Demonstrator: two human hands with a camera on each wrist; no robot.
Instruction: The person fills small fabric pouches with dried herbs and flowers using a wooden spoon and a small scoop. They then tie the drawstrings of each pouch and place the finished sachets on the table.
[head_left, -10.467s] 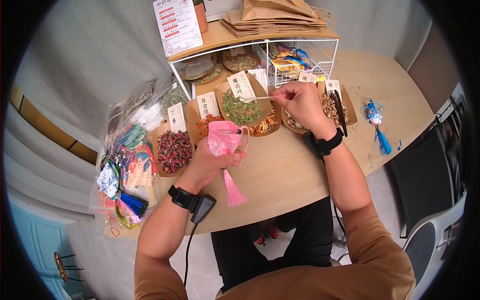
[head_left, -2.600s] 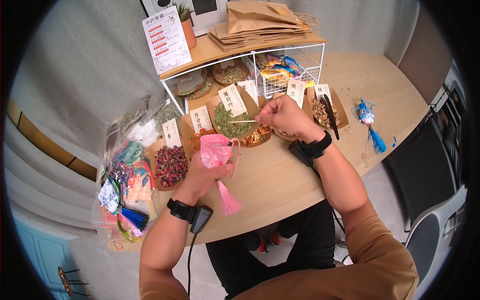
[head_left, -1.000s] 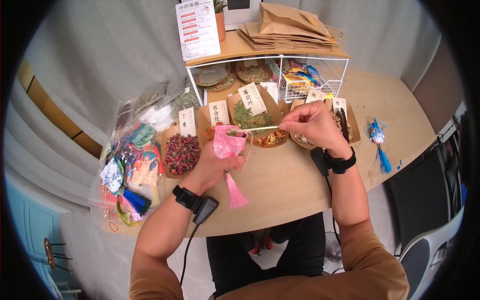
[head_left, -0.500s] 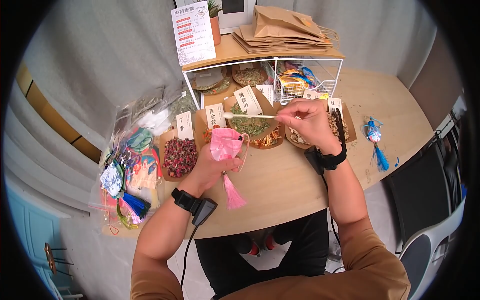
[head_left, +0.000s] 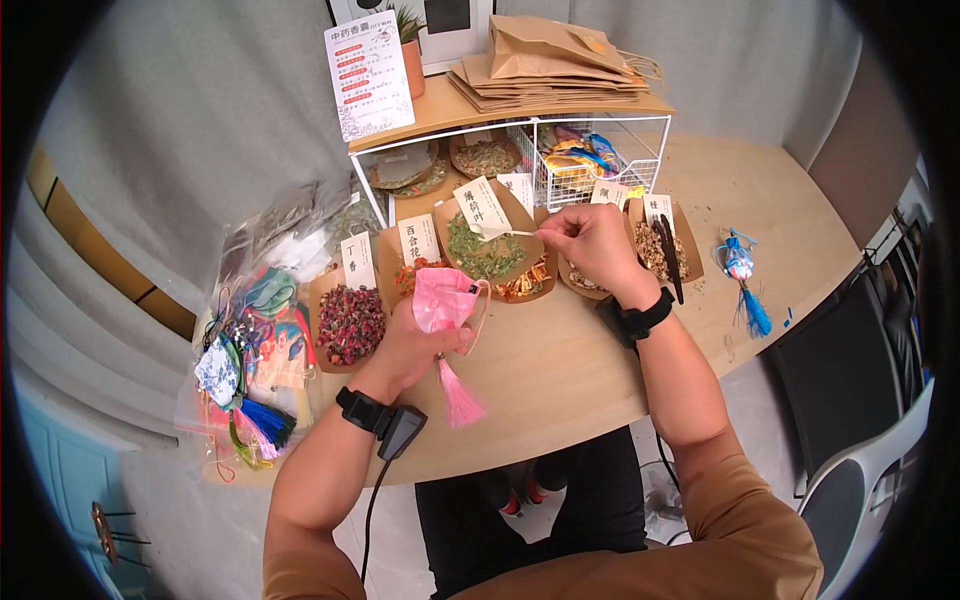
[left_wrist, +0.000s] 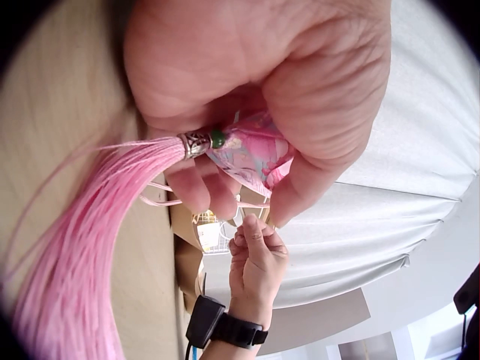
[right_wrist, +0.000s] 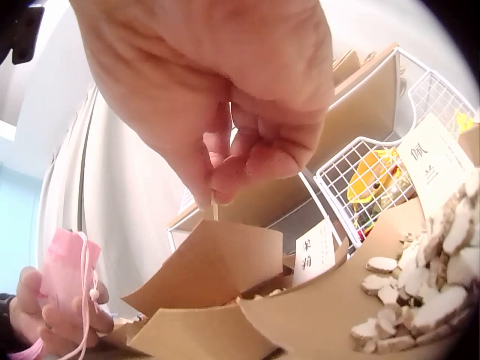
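Note:
The left hand (head_left: 407, 345) grips a pink pouch (head_left: 442, 300) upright, its top facing up, with a pink tassel (head_left: 458, 395) hanging below. In the left wrist view, the fingers and thumb curl round the pouch (left_wrist: 255, 146) above a green bead (left_wrist: 217, 139). Between thumb and fingertips the right hand (head_left: 597, 250) pinches a thin pale stick (head_left: 515, 233). Its far end is over the tray of green leaves (head_left: 485, 250); whether it touches them I cannot tell. In the right wrist view, the stick is mostly hidden behind a brown paper tray (right_wrist: 217, 262).
Trays of rosebuds (head_left: 350, 325), orange petals and pale slices stand along the table (head_left: 560, 370). Behind is a shelf (head_left: 430, 110) bearing paper bags (head_left: 560, 65), with a wire basket (head_left: 590, 185) beneath. Bagged sachets (head_left: 235, 370) lie left, a blue-tasselled sachet (head_left: 740, 262) right.
Over the last second the stick has gone from beside the pouch's mouth, up above the leaves, then down close over them. The right hand still pinches it; the left hand keeps its grip on the pouch.

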